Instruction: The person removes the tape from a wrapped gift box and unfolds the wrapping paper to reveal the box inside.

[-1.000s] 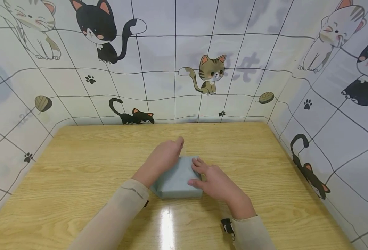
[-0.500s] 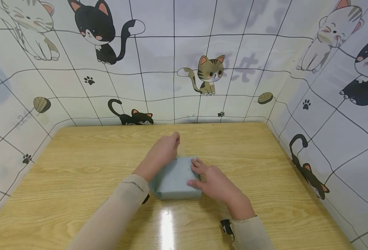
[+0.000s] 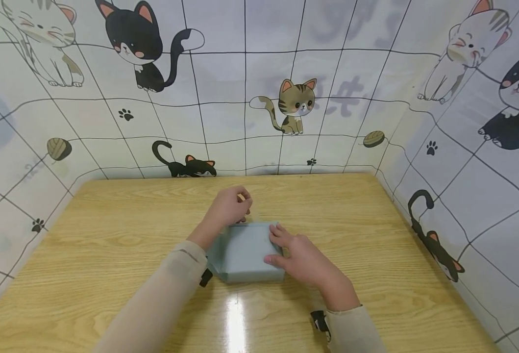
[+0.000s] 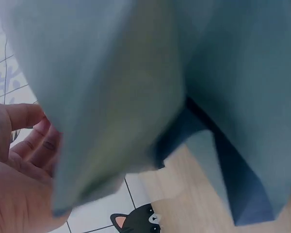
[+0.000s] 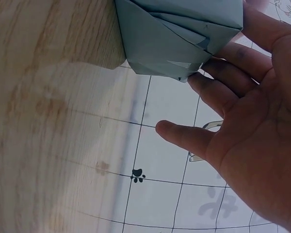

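A box wrapped in pale blue-green paper (image 3: 248, 252) sits on the wooden table. At its left end a paper flap (image 3: 215, 257) stands loose; the left wrist view shows this folded paper (image 4: 111, 82) close up. Beyond the far left corner is my left hand (image 3: 229, 207), fingers curled and thumb near the index finger. Paper covers part of that hand (image 4: 22, 179) in the wrist view, and I cannot tell whether its fingertips pinch anything. My right hand (image 3: 305, 257) rests on the box's right side, thumb on top. Its fingers (image 5: 216, 94) touch the folded right end (image 5: 169, 43).
The wooden table (image 3: 122, 225) extends around the box. A white cloth backdrop (image 3: 224, 117) with grid lines and cartoon cats rises behind and along both sides. Dark wrist straps (image 3: 318, 321) show at the sleeves.
My left hand has shifted left and slightly away from the box, its fingers loosening into a ring shape. More of the left flap shows. The right hand stays on the box.
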Tool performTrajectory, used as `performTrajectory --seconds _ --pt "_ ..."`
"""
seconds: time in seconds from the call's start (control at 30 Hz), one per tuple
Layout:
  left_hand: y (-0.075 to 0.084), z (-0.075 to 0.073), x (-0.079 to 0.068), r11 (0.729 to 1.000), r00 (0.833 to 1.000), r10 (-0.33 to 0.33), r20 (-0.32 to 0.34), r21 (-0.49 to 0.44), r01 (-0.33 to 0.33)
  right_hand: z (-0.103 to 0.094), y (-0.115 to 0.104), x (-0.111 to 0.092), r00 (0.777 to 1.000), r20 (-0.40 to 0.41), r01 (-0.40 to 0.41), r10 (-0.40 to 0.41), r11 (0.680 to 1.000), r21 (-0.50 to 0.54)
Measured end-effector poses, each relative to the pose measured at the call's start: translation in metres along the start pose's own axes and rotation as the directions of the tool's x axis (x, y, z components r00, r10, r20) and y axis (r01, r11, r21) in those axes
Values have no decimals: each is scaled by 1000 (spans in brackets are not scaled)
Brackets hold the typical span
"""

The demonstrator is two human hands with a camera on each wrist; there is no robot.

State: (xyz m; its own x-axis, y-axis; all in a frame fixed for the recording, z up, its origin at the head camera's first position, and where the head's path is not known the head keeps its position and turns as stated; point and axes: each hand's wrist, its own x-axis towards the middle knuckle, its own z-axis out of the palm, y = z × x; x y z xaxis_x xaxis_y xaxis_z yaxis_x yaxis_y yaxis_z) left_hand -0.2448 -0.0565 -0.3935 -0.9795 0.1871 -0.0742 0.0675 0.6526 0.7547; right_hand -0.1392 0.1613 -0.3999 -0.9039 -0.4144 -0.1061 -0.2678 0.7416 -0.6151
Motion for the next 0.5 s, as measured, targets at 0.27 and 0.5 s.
performTrajectory --seconds 0.27,0.5 --pt "-1 -3 -3 1000 1000 -18 -14 15 18 0 1 0 1000 -4 4 -4 1000 2" --pt "6 -11 -14 971 1000 -8 7 240 6 0 2 0 1000 -1 7 -7 1000 15"
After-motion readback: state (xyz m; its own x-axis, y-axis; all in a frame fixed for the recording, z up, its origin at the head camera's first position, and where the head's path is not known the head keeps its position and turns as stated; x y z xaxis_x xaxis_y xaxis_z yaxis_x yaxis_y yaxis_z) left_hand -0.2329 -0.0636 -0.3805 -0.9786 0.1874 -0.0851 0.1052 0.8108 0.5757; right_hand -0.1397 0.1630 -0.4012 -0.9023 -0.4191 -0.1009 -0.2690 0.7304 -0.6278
